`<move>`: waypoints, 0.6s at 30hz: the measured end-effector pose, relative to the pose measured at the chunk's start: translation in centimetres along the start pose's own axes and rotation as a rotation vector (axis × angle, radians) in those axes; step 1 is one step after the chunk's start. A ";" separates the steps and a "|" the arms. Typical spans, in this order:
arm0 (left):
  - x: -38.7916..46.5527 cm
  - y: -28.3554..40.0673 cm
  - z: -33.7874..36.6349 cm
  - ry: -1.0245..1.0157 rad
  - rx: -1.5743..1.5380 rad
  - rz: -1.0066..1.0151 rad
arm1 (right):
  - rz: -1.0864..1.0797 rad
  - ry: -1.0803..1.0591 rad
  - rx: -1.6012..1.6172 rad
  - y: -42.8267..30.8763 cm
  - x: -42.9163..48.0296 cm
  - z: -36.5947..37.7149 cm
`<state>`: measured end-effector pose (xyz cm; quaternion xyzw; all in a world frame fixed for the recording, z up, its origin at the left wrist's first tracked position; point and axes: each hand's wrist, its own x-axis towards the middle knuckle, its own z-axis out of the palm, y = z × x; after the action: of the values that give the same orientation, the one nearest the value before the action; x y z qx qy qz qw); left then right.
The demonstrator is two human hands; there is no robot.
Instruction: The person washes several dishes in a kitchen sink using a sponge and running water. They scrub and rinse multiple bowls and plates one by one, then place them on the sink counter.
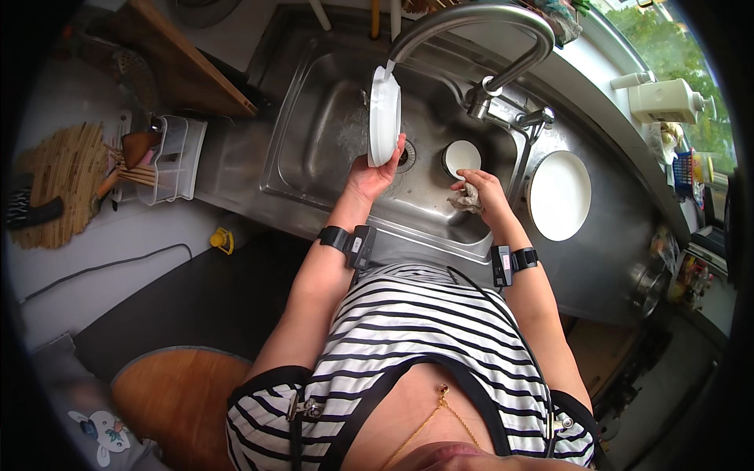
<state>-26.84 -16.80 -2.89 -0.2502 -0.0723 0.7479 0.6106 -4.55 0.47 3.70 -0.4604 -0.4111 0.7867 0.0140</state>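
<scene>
My left hand grips a white dish by its lower end and holds it on edge over the stainless steel sink. Water from the curved faucet runs onto the dish's upper end. My right hand has a crumpled, wet cloth in its fingers. Its fingertips are at the rim of a small bowl, white inside and dark outside, in the right part of the sink; whether they grip the bowl I cannot tell. Behind my left fingers the drain partly shows.
A large white plate lies on the steel counter right of the sink. At left are a white utensil rack, a wooden board and a slatted mat. A white bottle lies by the window; a metal pot is at far right.
</scene>
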 end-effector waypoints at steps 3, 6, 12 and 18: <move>0.3 -1.4 0.5 -0.071 -0.076 -0.062 | 0.048 0.046 0.087 1.9 -0.6 -2.0; 0.2 -2.3 0.5 -0.056 -0.117 -0.098 | 0.065 0.090 0.071 3.4 -1.2 -3.3; -1.6 -1.6 -0.8 0.066 -0.004 -0.047 | 0.048 0.159 -0.060 5.8 -2.1 -5.2; -4.2 -0.7 -0.7 0.467 0.533 0.306 | -0.019 0.232 -0.170 8.4 -2.5 -6.5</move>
<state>-25.37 -20.73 -1.96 -0.2543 0.3036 0.7460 0.5355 4.63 -2.00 -1.61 -0.5439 -0.4764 0.6902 0.0300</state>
